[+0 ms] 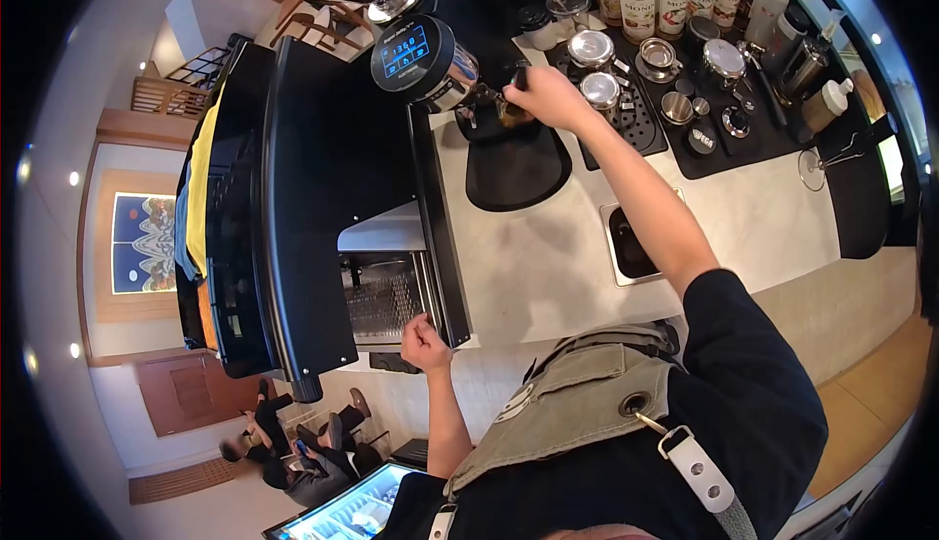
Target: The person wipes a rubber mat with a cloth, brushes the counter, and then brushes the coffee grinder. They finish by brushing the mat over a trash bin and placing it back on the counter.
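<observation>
- Head view, nearest, bottom centre to lower right: I see an olive-green canvas apron [577,398] over a black short-sleeved shirt [753,374].
- Lower centre: the left hand [426,344] has its fingers curled inward beside the perforated metal drip tray [386,300] of a large black coffee machine [333,139]; I cannot tell whether it touches the edge.
- Centre: I have a pale, faintly veined counter [538,276] bearing a small black mat [518,173].
- Upper centre: the right hand [548,98] is clenched around the handle of a black-handled portafilter [521,76], which sits just beside a black grinder with a round blue-lit display [416,56], above that mat.
- Upper right: round polished-steel vessels [592,48] stand on black rubber, with labelled glass bottles [638,7] beyond.
- Lower left, farthest: I make out seated people [318,476].
</observation>
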Demonstrator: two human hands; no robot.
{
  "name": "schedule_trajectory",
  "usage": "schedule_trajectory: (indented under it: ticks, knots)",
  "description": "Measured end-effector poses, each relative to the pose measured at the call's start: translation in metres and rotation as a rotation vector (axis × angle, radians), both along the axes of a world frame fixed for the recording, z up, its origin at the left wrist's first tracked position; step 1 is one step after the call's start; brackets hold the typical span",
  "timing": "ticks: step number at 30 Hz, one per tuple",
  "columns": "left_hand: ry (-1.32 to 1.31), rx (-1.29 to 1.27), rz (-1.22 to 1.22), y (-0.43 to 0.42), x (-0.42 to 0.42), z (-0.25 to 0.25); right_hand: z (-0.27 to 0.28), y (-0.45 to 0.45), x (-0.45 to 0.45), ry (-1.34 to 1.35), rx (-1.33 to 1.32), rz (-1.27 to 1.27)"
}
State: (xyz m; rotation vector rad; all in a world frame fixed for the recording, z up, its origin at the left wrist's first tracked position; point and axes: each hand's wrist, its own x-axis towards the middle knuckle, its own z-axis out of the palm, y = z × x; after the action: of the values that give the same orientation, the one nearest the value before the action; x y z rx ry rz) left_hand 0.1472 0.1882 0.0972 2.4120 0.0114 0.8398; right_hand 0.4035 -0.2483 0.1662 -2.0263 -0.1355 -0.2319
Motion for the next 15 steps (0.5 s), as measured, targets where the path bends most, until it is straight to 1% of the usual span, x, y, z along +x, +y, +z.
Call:
schedule_trajectory:
  ticks: [2, 4, 5, 7, 8, 9, 10, 11, 12, 13, 14, 15]
  knots:
    - [-0.006, 0.05, -0.003, 0.002, -0.002, 0.0, 0.001, -0.004, -0.026, -0.047, 0.219, -0.154]
    - [0.016, 0.1, -0.007, -0.002, -0.003, 0.007, 0.017, -0.011, -0.067, -0.006, 0.375, -0.184]
    - [0.014, 0.062, -0.021, -0.007, -0.001, 0.011, 0.011, -0.014, -0.082, -0.008, 0.449, -0.146]
    - [0.068, -0.131, -0.044, -0.023, -0.009, 0.025, 0.016, -0.014, -0.126, 0.012, 0.492, -0.087]
    - [0.097, -0.231, -0.06, -0.034, -0.015, 0.033, 0.016, -0.016, -0.15, 0.008, 0.536, -0.012]
    - [0.105, -0.343, -0.18, -0.061, -0.018, 0.043, 0.016, -0.02, -0.175, -0.019, 0.487, 0.039]
    - [0.193, -0.625, -0.326, -0.086, -0.015, 0.043, 0.019, -0.027, -0.199, -0.004, 0.401, 0.052]
    - [0.275, -0.699, -0.394, -0.128, -0.01, 0.057, 0.016, -0.033, -0.221, 0.031, 0.322, 0.033]
    - [0.394, -0.647, -0.509, -0.157, -0.003, 0.055, 0.024, -0.039, -0.244, 0.112, 0.375, 0.047]
    - [0.617, -0.815, -0.695, -0.18, 0.009, 0.035, 0.017, -0.043, -0.264, 0.067, 0.388, 0.016]
    - [0.873, -1.08, -0.815, -0.21, 0.018, 0.02, 0.023, -0.048, -0.287, 0.103, 0.394, -0.03]
    - [1.058, -1.182, -0.882, -0.239, 0.024, 0.006, 0.022, -0.052, -0.311, 0.069, 0.501, -0.092]
